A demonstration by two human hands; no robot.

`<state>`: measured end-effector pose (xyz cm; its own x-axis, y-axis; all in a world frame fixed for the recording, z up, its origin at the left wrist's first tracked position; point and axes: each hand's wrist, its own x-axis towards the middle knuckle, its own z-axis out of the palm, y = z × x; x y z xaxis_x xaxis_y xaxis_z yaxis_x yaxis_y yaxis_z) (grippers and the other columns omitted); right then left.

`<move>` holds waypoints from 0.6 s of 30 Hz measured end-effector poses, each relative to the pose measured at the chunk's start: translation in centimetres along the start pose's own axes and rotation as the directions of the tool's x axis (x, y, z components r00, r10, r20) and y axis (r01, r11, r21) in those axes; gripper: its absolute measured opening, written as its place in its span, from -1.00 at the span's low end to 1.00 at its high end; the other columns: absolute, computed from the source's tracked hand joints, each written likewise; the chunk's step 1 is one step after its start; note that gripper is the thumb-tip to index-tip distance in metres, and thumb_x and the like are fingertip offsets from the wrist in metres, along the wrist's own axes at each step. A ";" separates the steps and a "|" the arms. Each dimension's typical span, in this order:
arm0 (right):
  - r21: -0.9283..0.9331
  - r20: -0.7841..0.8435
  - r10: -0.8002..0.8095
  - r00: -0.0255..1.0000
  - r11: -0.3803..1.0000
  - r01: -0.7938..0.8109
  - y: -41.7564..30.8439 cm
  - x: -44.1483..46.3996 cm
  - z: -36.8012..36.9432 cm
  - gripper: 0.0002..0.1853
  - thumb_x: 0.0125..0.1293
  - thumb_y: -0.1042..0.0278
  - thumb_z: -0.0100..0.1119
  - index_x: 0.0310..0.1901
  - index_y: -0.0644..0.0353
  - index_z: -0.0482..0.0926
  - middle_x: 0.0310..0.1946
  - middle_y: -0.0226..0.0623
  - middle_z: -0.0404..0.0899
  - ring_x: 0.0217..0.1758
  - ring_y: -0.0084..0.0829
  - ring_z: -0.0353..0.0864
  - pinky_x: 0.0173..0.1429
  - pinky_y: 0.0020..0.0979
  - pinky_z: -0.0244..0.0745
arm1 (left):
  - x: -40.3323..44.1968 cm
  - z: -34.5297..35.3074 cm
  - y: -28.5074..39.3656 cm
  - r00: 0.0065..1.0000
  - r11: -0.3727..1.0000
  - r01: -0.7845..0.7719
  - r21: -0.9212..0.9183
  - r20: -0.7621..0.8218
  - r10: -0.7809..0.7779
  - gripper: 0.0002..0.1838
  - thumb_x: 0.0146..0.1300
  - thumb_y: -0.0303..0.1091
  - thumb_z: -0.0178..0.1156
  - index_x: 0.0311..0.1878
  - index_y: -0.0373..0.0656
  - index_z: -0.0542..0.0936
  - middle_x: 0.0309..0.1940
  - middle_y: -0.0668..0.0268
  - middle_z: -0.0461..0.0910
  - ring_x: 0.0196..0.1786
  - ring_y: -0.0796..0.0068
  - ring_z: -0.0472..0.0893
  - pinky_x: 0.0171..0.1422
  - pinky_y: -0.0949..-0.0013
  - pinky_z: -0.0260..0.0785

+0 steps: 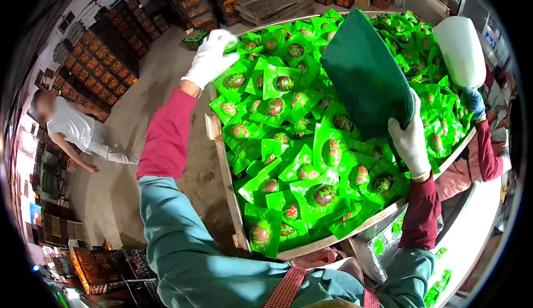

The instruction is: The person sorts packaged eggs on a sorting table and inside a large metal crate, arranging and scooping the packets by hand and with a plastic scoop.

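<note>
Tray (327,242): directly before the wearer, filled with packets (323,195). Left hand (210,58): at the tray's left side, near its far end. Right hand (410,141): above the right half, at the near end of a scoop (363,77), which extends forward over packets. Far right: container (461,52), co-worker's hand (476,103) at its near end. Left: person (72,127) on the floor (116,177), well apart from the tray; stacked crates (100,66) beyond. Behind the tray: boxes (277,5)
</note>
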<state>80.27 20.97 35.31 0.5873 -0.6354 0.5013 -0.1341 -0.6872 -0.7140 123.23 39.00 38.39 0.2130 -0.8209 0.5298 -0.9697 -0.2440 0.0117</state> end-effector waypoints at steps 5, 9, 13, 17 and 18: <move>-0.013 -0.014 -0.007 1.000 1.000 0.007 -0.2 -0.1 0.1 -0.26 0.04 0.64 -0.04 0.35 0.23 0.10 0.14 -0.06 0.38 0.29 -0.26 0.35 0.40 -0.36 0.14 | 2.0 7.8 2.8 0.923 0.970 -0.219 0.107 0.345 0.170 -0.49 0.30 -0.33 0.01 0.34 0.06 0.32 0.48 0.15 -0.02 0.50 0.09 0.04 0.53 0.01 -0.10; 0.012 -0.022 0.004 1.000 1.000 -0.004 0.8 -0.1 0.1 -0.26 0.04 0.64 -0.04 0.35 0.23 0.09 0.14 -0.07 0.38 0.30 -0.26 0.35 0.40 -0.37 0.13 | 5.0 4.9 1.9 0.815 0.955 -0.173 -0.242 0.509 0.276 -0.58 0.30 -0.27 0.04 0.23 -0.06 0.44 0.42 0.11 0.13 0.43 0.02 0.16 0.49 0.17 0.03; 0.027 -0.037 -0.009 0.999 1.000 0.010 0.6 -0.1 0.1 -0.27 0.04 0.64 -0.05 0.35 0.25 0.09 0.14 -0.07 0.39 0.29 -0.28 0.35 0.40 -0.37 0.14 | 9.6 5.5 -0.9 0.980 0.971 -0.099 -0.220 0.149 0.134 -0.58 0.33 -0.30 -0.09 0.21 -0.24 0.42 0.20 0.03 0.42 0.29 0.13 0.38 0.38 0.25 0.20; 0.021 -0.033 -0.023 0.999 0.999 0.024 1.2 -0.1 0.0 -0.27 0.04 0.63 -0.05 0.34 0.25 0.09 0.14 -0.07 0.39 0.30 -0.28 0.35 0.40 -0.37 0.14 | 10.5 8.7 1.4 0.969 0.997 -0.079 -0.003 0.233 0.077 -0.60 0.25 -0.18 0.00 0.13 -0.06 0.51 0.15 0.13 0.47 0.21 0.11 0.44 0.32 0.14 0.25; 0.015 -0.034 -0.026 0.999 1.000 0.026 1.1 -0.2 0.0 -0.26 0.03 0.64 -0.05 0.35 0.24 0.09 0.13 -0.06 0.39 0.30 -0.25 0.35 0.40 -0.37 0.14 | 10.3 8.5 2.1 0.965 0.998 -0.008 -0.059 0.261 0.023 -0.61 0.23 -0.17 0.03 0.10 -0.03 0.53 0.12 0.15 0.49 0.20 0.10 0.45 0.30 0.13 0.27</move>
<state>79.98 20.27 34.43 0.5630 -0.6291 0.5360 -0.1062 -0.6982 -0.7079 124.42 25.66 36.70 0.2147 -0.9326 0.2902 -0.9767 -0.2069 0.0577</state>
